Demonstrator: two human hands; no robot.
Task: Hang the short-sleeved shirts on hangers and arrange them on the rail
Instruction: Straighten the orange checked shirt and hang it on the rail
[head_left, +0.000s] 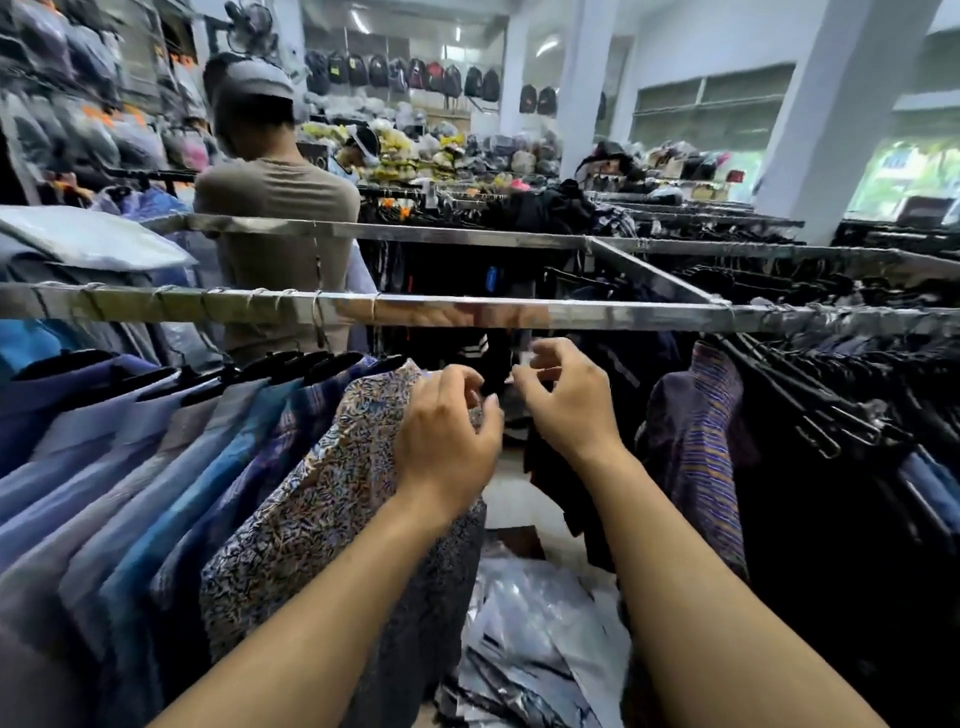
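A shiny metal rail (467, 310) runs across the view at chest height. Below it on the left hang several shirts on black hangers (291, 364), the nearest a speckled blue-and-brown patterned shirt (311, 499). My left hand (447, 441) pinches that shirt's fabric at its top edge, fingers curled. My right hand (563, 400) is a little to the right, fingers curled and pinching a small pale tag or bit of plastic; what exactly it holds is blurred. A purple striped shirt (696, 447) hangs to the right.
A person in a brown t-shirt (275, 239) stands behind the rail, back turned. Plastic-wrapped garments (524, 623) lie on the floor below the gap. Dark clothes on black hangers (810, 405) crowd the right. More rails, pillars and backpacks fill the shop behind.
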